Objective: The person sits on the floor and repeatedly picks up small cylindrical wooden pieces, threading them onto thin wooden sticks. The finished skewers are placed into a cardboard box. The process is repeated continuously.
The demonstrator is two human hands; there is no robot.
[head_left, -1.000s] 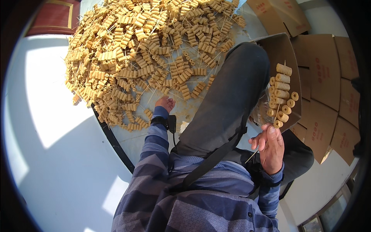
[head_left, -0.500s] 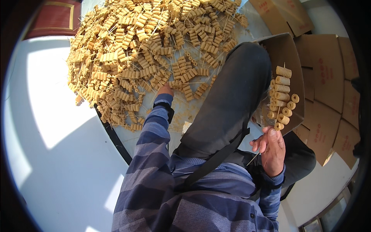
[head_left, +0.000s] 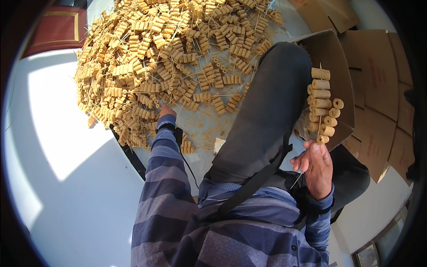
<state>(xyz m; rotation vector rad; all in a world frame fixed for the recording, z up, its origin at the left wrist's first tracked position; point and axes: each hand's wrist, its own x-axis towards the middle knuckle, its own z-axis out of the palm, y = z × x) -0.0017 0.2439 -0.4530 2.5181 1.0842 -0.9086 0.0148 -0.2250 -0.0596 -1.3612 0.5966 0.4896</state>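
At the lower edge of a large heap of skewers (head_left: 129,71) threaded with short, hollow golden-brown rolls, my left hand (head_left: 167,111) touches the nearest ones. Its fingers are hidden behind the back of the hand and among the rolls. On the right, my right hand (head_left: 318,171) pinches several skewers of the same rolls (head_left: 321,103) by their thin sticks, close below the lowest roll. The loaded ends point away from me, in front of an open cardboard box (head_left: 347,89). A bare stick end pokes out below that hand.
My bent leg (head_left: 267,115) in dark trousers lies between the heap and the box. More brown cartons (head_left: 382,84) are stacked along the right. A pale surface (head_left: 209,127) with crumbs lies under the heap; a red panel (head_left: 58,29) stands at the far left.
My left hand has moved left and slightly nearer to me along the heap's edge. My right hand keeps hold of its skewers, with little movement.
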